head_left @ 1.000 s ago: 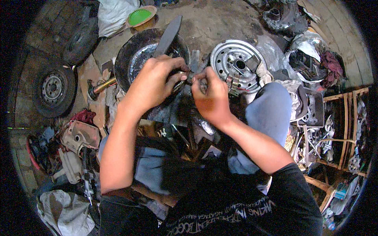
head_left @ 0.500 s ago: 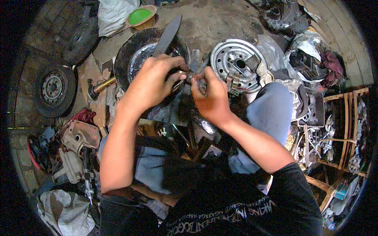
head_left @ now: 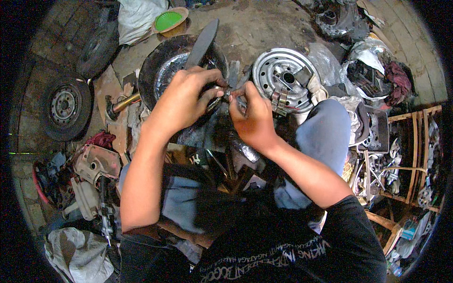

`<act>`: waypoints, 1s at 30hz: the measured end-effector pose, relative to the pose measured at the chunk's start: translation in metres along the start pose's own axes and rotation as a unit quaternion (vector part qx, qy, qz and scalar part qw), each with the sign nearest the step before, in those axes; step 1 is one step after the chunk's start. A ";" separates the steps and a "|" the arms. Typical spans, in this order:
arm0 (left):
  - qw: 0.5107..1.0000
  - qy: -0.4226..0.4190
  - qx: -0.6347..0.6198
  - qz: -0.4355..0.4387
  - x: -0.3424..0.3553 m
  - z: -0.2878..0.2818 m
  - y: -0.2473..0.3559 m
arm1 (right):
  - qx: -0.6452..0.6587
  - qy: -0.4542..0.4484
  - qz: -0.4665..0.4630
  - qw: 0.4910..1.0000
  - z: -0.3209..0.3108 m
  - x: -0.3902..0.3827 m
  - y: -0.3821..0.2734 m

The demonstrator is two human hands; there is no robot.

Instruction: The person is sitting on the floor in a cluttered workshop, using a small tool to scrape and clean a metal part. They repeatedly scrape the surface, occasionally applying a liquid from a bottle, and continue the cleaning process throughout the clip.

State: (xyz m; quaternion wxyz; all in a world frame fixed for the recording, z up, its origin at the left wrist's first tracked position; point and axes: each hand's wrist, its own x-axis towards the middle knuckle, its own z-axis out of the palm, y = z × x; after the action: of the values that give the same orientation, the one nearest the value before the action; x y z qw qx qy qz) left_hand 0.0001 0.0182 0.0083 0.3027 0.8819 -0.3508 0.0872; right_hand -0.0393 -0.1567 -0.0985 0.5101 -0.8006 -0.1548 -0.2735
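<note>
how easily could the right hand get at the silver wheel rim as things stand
Probably quite easily: the silver wheel rim lies just beyond the right hand, its left edge bare, though metal pieces crowd its near side. The grip looks pinched, so it may need opening first.

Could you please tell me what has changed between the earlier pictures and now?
Nothing has visibly moved, been taken hold of or let go. The left hand and right hand stay close together, the blade still juts past the left one, and the silver wheel lies as before.
</note>
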 end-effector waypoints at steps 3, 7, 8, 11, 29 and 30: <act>1.000 -0.001 -0.003 0.001 0.000 0.002 -0.005 | 0.006 -0.046 0.077 0.996 -0.009 0.006 -0.009; 1.000 0.000 -0.002 -0.006 0.000 0.001 -0.002 | 0.015 -0.026 0.064 0.998 -0.004 0.001 -0.009; 1.000 0.000 -0.007 -0.004 0.001 0.002 -0.003 | -0.008 -0.030 0.066 0.997 -0.005 0.003 -0.007; 1.000 -0.007 -0.005 -0.010 -0.001 0.000 -0.001 | -0.046 -0.041 0.061 0.996 -0.005 0.001 -0.004; 0.997 -0.052 0.021 -0.049 0.002 -0.001 -0.002 | -0.018 -0.027 0.041 0.999 -0.005 0.004 -0.007; 0.997 -0.052 0.022 -0.052 0.001 -0.002 -0.001 | -0.017 -0.024 0.040 0.999 -0.005 0.006 -0.005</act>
State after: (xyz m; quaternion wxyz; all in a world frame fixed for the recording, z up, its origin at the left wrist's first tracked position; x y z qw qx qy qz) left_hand 0.0018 0.0190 0.0096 0.2684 0.9087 -0.3181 0.0332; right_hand -0.0386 -0.1593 -0.0895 0.5032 -0.8211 -0.1300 -0.2362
